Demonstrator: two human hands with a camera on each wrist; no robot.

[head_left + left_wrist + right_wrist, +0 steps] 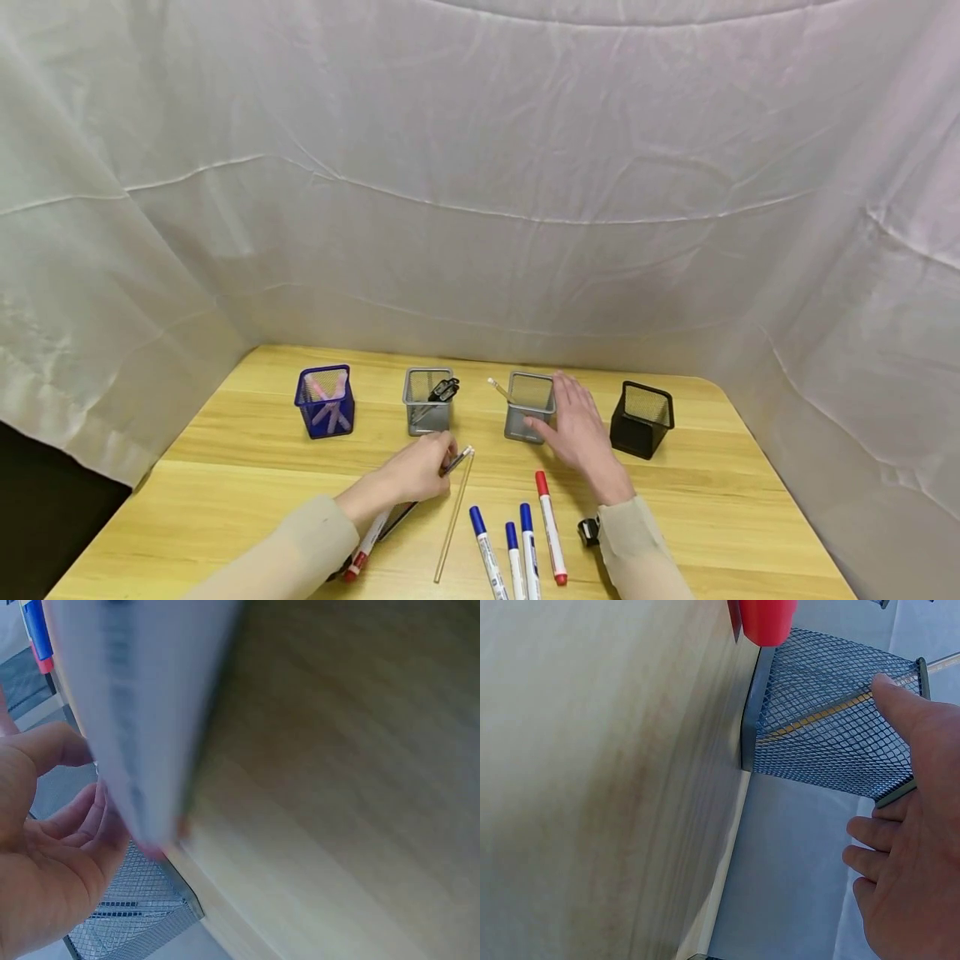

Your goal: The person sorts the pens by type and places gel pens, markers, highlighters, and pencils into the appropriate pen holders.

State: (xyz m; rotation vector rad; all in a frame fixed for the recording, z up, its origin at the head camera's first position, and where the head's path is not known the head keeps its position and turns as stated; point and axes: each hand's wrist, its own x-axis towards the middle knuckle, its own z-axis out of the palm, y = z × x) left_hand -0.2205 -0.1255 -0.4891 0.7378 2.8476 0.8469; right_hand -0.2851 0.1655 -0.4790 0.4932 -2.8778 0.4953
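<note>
My left hand pinches a dark pencil low over the table; its white-tipped end sticks out past the fingers. Just right of it a pale wooden pencil lies on the table. A red-capped white marker is partly hidden under the left forearm, and its blurred barrel fills the left wrist view. My right hand holds a silver mesh pen holder, thumb against the front and fingers round the right side. One pencil leans inside that holder, its eraser end above the rim.
Left of it stands another silver mesh holder with black-handled scissors. A blue holder with pink sticks is far left, a black holder right. Blue-capped markers, a red marker and a black sharpener lie in front.
</note>
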